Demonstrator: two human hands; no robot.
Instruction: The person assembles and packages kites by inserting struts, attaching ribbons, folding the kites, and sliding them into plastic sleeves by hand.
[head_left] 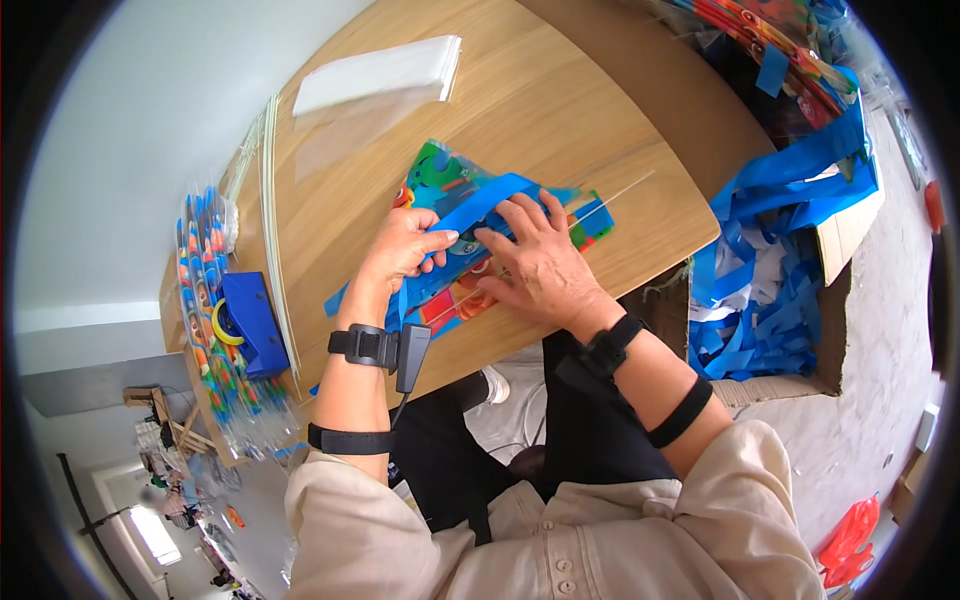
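Observation:
A brightly printed plastic sheet [432,172], in green, blue and red, lies on the wooden table under both hands. A thin pale rod [625,192] crosses it and sticks out past its right end. My left hand [402,248] is closed, with thumb and fingers pinching a flat blue strip [490,200] that arches over the sheet. My right hand [540,262] rests on the sheet with its fingers spread, some fingertips by the strip's far end. Its palm hides part of the sheet and rod.
White sheets [375,75] lie at the table's back. Thin rods [270,220], a blue tape dispenser [255,325] and rolled printed sheets [205,310] line the left edge. On the right stands a cardboard box [780,388] with blue strips [765,335] inside and over its rim.

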